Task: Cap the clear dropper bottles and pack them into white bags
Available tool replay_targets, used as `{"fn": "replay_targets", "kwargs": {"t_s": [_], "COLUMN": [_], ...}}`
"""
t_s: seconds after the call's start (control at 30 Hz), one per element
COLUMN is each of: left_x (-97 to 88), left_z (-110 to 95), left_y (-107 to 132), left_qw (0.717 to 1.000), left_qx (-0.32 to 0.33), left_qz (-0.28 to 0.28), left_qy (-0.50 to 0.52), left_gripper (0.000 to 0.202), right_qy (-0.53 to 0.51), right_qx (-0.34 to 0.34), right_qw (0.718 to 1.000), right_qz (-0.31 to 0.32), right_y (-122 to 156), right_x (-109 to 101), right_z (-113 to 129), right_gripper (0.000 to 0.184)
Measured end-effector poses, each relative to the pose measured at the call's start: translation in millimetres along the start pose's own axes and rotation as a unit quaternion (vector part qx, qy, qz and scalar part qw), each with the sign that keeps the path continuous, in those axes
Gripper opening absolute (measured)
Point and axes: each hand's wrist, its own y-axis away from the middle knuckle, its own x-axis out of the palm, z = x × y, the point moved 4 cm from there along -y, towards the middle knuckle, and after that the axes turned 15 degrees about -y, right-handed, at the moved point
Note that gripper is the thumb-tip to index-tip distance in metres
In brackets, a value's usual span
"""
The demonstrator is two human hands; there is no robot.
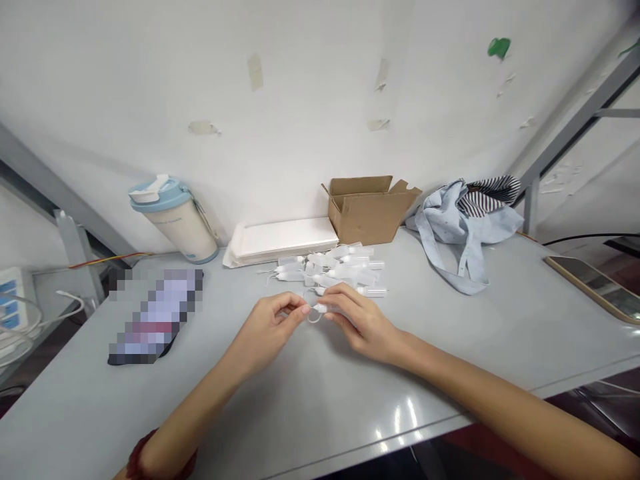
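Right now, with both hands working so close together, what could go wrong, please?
The right hand only pinches the small white-capped piece, so it might slip. The thin loop below it could catch on a finger. The loose pile of translucent bottles lies just beyond, so a knock may scatter it.

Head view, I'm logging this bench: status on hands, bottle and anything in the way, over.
Right hand gripping white-capped bottle, body mostly hidden. Left hand pinching at its tip. Bottle pile just beyond, not between the hands.
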Motion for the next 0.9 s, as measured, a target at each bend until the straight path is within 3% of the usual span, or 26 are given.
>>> {"fn": "replay_targets", "kwargs": {"t_s": [0.33, 0.7, 0.9], "left_x": [10.4, 5.6, 1.7], "left_z": [8, 5, 11], "left_y": [-1, -2, -2], "left_qw": [0.999, 0.996, 0.986], "left_qx": [-0.024, -0.021, -0.067], "left_qz": [0.02, 0.035, 0.061], "left_qy": [0.028, 0.079, 0.143], "left_gripper": [0.026, 0.028, 0.035], "right_qy": [0.032, 0.051, 0.069], "right_qx": [-0.034, -0.063, -0.086], "right_qw": [0.998, 0.997, 0.994], "right_qz": [0.029, 0.018, 0.003], "right_y": [0, -1, -3], "right_x": [4, 0, 0], "right_z": [2, 6, 6], "right_gripper": [0.023, 0.026, 0.029]}}
